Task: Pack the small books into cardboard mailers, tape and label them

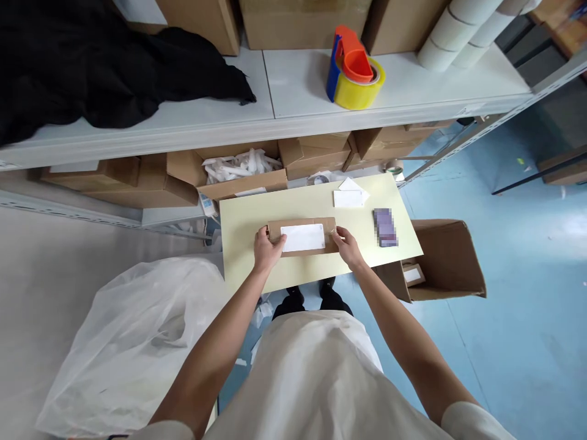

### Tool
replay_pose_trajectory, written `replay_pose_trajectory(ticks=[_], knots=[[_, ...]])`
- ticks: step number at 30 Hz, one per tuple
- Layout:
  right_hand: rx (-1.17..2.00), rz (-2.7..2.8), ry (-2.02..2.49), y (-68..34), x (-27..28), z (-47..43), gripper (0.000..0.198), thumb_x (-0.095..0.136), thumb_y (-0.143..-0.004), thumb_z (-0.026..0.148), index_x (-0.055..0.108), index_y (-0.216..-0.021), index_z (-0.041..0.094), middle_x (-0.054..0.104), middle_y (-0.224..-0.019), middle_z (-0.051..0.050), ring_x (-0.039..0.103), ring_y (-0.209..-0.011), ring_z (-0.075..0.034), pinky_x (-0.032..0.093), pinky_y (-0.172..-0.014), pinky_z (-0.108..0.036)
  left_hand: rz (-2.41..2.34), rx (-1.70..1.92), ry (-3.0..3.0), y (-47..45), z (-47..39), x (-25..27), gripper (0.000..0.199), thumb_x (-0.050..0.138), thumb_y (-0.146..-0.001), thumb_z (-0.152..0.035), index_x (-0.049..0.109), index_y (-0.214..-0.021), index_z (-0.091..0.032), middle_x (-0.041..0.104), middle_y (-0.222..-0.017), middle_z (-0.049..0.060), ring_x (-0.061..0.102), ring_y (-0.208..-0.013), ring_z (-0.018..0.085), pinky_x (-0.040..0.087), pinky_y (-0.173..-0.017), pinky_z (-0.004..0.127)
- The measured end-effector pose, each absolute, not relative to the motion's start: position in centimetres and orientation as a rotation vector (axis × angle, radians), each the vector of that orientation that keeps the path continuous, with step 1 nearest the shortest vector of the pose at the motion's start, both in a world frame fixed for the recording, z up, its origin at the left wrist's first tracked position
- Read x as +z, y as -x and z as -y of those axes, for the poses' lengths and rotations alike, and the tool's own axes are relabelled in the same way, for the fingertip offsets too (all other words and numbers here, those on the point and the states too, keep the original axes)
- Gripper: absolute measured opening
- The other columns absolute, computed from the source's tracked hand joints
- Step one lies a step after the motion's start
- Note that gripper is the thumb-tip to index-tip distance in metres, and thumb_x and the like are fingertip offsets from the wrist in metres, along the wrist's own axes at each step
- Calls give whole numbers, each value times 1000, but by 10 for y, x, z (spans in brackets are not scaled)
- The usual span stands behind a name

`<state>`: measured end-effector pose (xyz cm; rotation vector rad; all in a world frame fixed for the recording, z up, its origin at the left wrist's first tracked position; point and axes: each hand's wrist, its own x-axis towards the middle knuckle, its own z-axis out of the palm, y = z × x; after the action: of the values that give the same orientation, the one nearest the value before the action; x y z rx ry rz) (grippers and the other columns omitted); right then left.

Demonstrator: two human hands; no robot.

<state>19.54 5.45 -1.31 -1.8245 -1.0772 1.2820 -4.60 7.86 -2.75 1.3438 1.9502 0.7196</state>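
A long, narrow cardboard box (301, 251) with a white label (303, 238) on its upper face is held level over the pale yellow table (243, 269). My left hand (268, 249) grips its left end, the thumb resting on the label's edge. At the opposite end, my right hand (347, 245) has its fingers and thumb closed on the box's corner. Behind the box lie white paper labels (348, 198). Off to the right of my right hand is a purple, pixelated item (386, 227) on the table.
A tape dispenser (355, 76) with yellow tape stands on the shelf (293, 91) beyond, near black cloth (137, 73). An open carton (447, 256) with a small labelled box inside is right of the table. A large translucent plastic bag (137, 336) fills the lower left.
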Motion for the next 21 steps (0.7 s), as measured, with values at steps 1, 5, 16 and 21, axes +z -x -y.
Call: replay_pose_trajectory(ticks=[1, 5, 16, 21], knots=[[1295, 1036, 1792, -200, -9, -48, 51, 50, -82, 51, 55, -121, 19, 61, -117, -11, 60, -97, -21, 49, -80, -34, -1935, 754, -1357, 43, -75, -24, 51, 65, -71, -37, 50, -115, -17, 57, -110, 11, 57, -103, 23, 45, -90, 37], [1242, 944, 1751, -235, 11, -17, 46, 50, -81, 54, 57, -110, 19, 63, -107, -8, 59, -83, -17, 49, -68, -29, -1821, 802, -1474, 16, -60, 5, 53, 62, -74, -38, 49, -121, -17, 54, -112, 11, 55, -106, 23, 45, -94, 38], [678, 722, 1991, -421, 43, 119, 44, 48, -83, 52, 53, -111, 18, 60, -85, -3, 54, -72, -16, 47, -67, -30, -1175, 460, -1926, -206, -50, 36, 55, 57, -79, -46, 48, -125, -17, 59, -110, 10, 59, -97, 22, 51, -84, 37], [369, 495, 2123, -493, 23, 178, 57, 49, -81, 55, 52, -124, 16, 58, -102, -10, 57, -83, -20, 50, -76, -38, -865, 218, -1996, -344, -40, 26, 52, 55, -82, -41, 49, -127, -16, 63, -113, 12, 62, -97, 22, 51, -86, 36]])
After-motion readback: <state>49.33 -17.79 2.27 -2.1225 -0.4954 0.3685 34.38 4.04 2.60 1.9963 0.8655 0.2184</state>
